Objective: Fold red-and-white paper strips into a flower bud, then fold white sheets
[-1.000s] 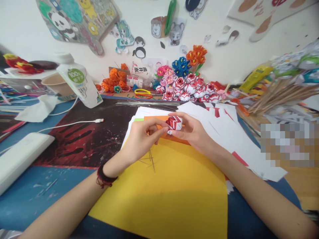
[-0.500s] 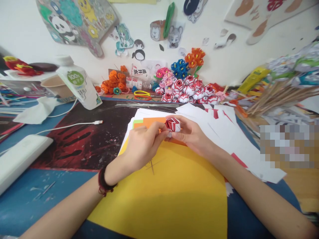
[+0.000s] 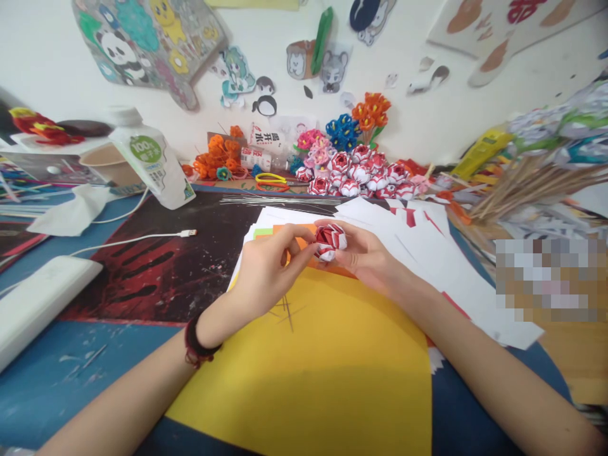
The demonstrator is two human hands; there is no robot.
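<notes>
A red-and-white paper flower with layered folded petals is held over the top of the sheets. My right hand cups it from the right, thumb in front and fingers behind. At its left edge, the thumb and forefinger of my left hand pinch the outer petals; the exact contact is partly hidden. Beneath both hands lie a large yellow sheet and a smaller orange sheet. Several thin dark pins or wires rest on the yellow sheet near my left wrist.
Finished paper flowers are heaped at the back by the wall. White sheets spread to the right. A white bottle, a cable and a white power strip lie leftward. Wooden sticks jut in from the right.
The paper flower has tilted in my right hand, so more of its red centre and white underside shows. My left fingers have shifted slightly leftward along its edge.
</notes>
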